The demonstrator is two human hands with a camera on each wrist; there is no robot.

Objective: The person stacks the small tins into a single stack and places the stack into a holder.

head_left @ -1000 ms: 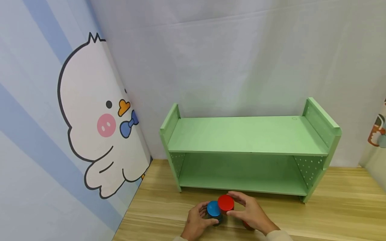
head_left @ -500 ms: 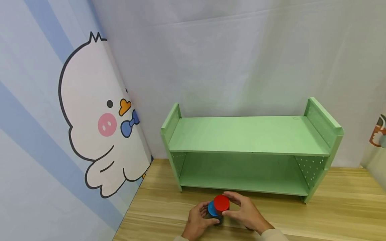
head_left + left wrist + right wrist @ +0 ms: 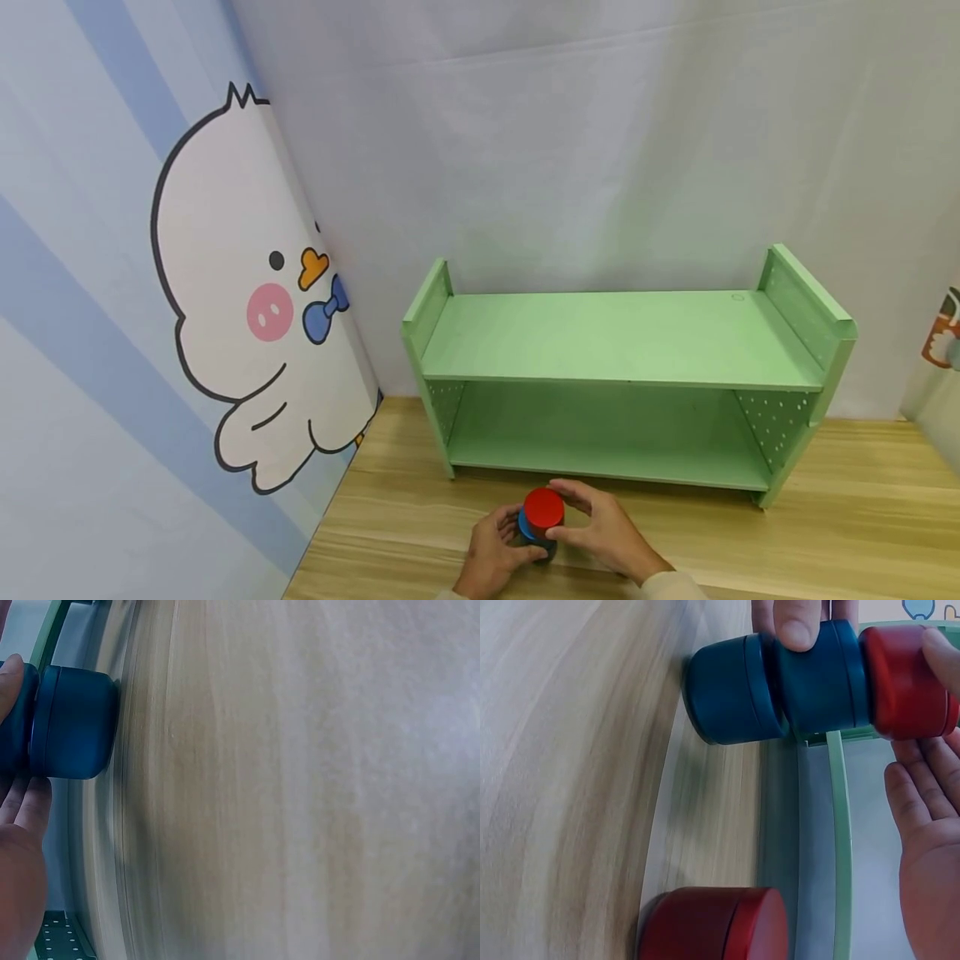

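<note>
Two blue lidded tins are stacked upright: the lower blue tin (image 3: 724,690) stands on the table, with the upper blue tin (image 3: 817,682) on it. My left hand (image 3: 491,554) grips the upper one, its thumb on one side and fingers on the other. A red lidded tin (image 3: 543,510) sits at the top of the column, touching or nearly touching the blue lid. My right hand (image 3: 611,533) holds this red tin between thumb and fingers. A second red tin (image 3: 712,926) stands on the table near the right hand; in the head view it is hidden.
A green two-tier shelf (image 3: 622,337) stands behind the hands, its lower board (image 3: 607,471) just beyond the tins. The wooden table (image 3: 397,500) extends to both sides. A grey cloth backdrop (image 3: 570,142) hangs behind, and a cartoon-bird panel (image 3: 225,275) is at left.
My right hand has moved the red tin left, from beside the blue stack to over it, covering more of the blue lid. The left hand stays about where it was on the blue tin.
</note>
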